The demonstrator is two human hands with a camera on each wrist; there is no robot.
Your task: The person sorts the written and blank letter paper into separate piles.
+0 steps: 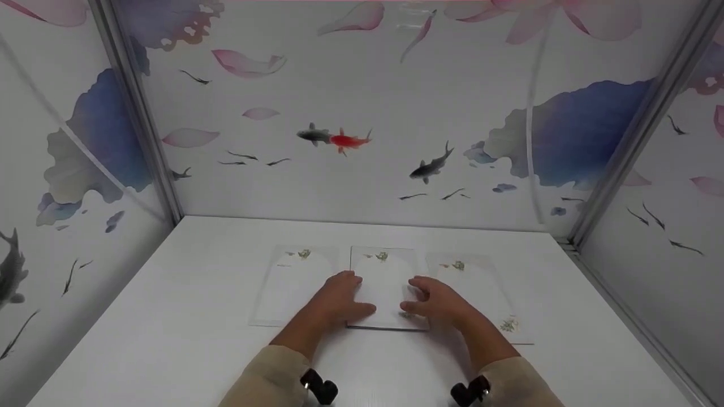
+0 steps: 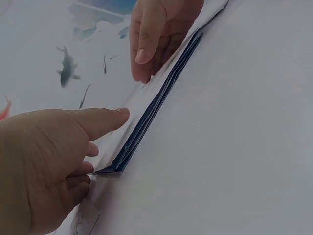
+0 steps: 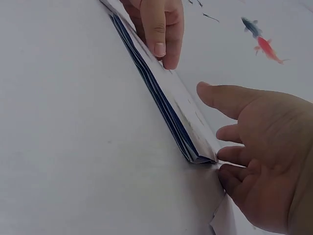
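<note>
A stack of white printed sheets (image 1: pixel 387 291) lies in the middle of the table, bearing small green plant pictures. Its near side shows several folded layers with dark blue edges (image 3: pixel 155 90) in the right wrist view. My left hand (image 1: pixel 341 298) is at the stack's left side, its fingertips by the edge and its thumb extended over the top. Opposite it, my right hand (image 1: pixel 436 301) is at the right side, thumb likewise over the paper and fingers loosely bent. Neither hand visibly pinches the stack. The undersides of the fingers are partly hidden.
Another white printed sheet (image 1: pixel 271 299) lies left of the stack, and a third (image 1: pixel 478 294) lies to the right, both partly behind the forearms. The white table (image 1: pixel 186 316) is bounded by patterned panels (image 1: pixel 362 192) at the back and sides.
</note>
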